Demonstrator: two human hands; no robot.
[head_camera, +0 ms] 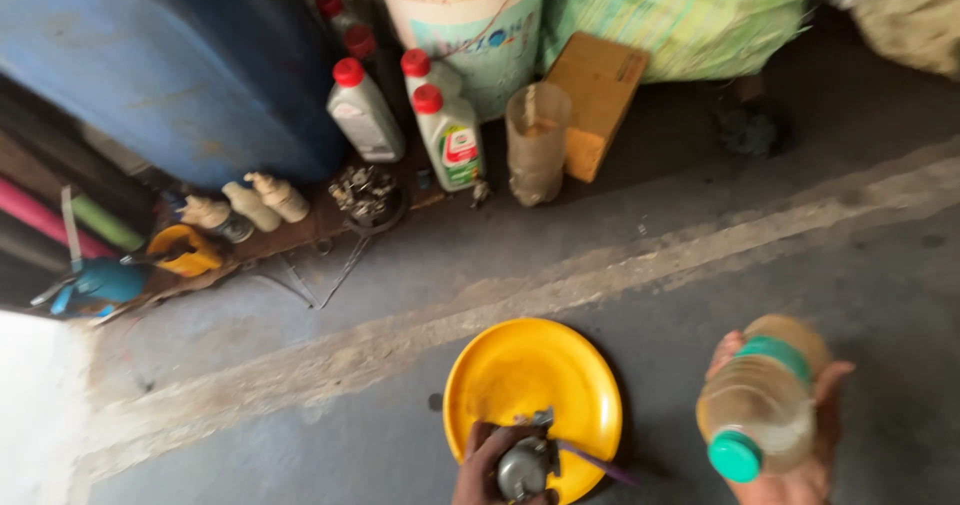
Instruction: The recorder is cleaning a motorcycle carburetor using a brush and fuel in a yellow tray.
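Note:
My left hand (482, 470) grips a small grey metal part (525, 465) over the near rim of a yellow plastic plate (530, 375) lying on the concrete floor. A thin purple stick (598, 462) juts right from the part across the plate. My right hand (800, 465) holds a clear plastic bottle (760, 405) with a green cap and green band, tilted cap toward me, to the right of the plate. Some clear liquid shows inside it.
Along the back stand white bottles with red caps (450, 135), a cut clear container (537, 140), a wooden block (595, 100), a large white bucket (470, 15), a blue barrel (170, 55), a bowl of metal bits (365, 195), small squeeze bottles (255, 203) and a yellow tool (185, 250).

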